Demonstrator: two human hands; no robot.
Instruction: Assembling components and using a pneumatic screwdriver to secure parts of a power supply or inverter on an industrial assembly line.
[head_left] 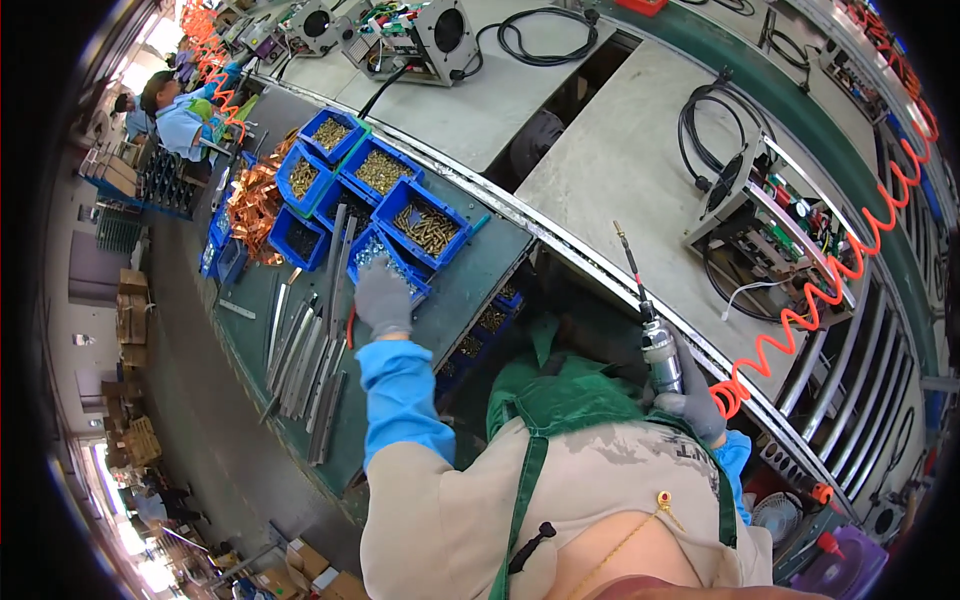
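My left hand, in a grey glove, reaches into the near end of a blue bin of small silvery screws. Its fingers look bunched together among the screws; whatever is between them is too small to make out. At my right side, my gloved right hand is closed around a silver air screwdriver. The long bit points up and away over the conveyor edge. An orange coiled hose runs from beside that hand toward the upper right.
More blue bins hold brass and dark fasteners, beside copper strips. Metal bars lie on the green bench. An open machine chassis with a black cable sits on the line. Another worker is at far left.
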